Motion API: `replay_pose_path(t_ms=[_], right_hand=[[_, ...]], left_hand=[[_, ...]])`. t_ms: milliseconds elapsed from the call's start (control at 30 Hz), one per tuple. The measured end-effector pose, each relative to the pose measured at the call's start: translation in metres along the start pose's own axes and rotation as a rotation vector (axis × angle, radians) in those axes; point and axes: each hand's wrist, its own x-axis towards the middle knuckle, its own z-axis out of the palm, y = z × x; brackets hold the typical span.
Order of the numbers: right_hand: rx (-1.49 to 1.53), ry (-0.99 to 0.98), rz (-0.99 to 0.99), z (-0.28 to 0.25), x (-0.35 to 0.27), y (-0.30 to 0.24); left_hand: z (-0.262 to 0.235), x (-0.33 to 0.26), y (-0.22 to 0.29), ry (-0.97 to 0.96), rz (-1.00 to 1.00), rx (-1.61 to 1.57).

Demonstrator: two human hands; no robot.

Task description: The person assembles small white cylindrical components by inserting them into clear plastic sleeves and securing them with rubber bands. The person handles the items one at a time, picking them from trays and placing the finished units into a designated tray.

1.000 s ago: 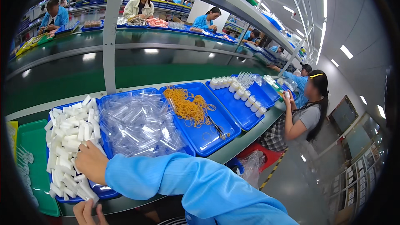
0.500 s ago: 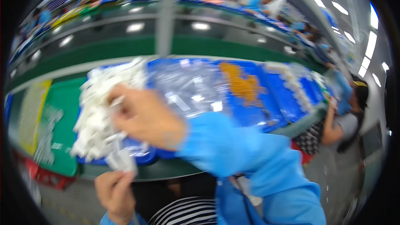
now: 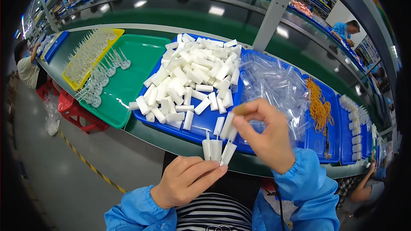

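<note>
My left hand (image 3: 186, 182) is closed at the table's front edge, pinching a small cluster of white cylinders (image 3: 216, 149) with thin stems sticking up from their tops. Just above them my right hand (image 3: 272, 134) grips one white foam-like cylinder (image 3: 228, 127) between thumb and fingers. It is tilted, with its lower end by a stem of the right-hand cylinder in the cluster; whether the stem enters it I cannot tell. Beyond both hands a heap of similar white cylinders (image 3: 188, 72) fills much of a blue tray (image 3: 199, 132).
Left of the heap lie a green tray (image 3: 128, 77) with clear stemmed parts (image 3: 96, 81) and a yellow tray (image 3: 119, 33). To the right are clear plastic sleeves (image 3: 278, 85) and orange rubber bands (image 3: 319, 107) in blue trays. A red stool (image 3: 70, 107) stands below. Other people work nearby.
The view has swung left, so the trays appear farther right. My right hand has come from over the white heap to just above my left hand, with a white cylinder in its fingers.
</note>
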Motion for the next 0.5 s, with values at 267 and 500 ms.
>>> replay_pose_path(t_ms=[267,500], right_hand=[[-0.217,-0.251,-0.381,0.002,-0.004,-0.015],[-0.09,-0.298,-0.362,0.019,-0.007,-0.018]], left_hand=[[0.016,-0.018,-0.026,0.224,0.009,-0.114],[0.01,-0.023,-0.04,0.382,0.007,-0.161]])
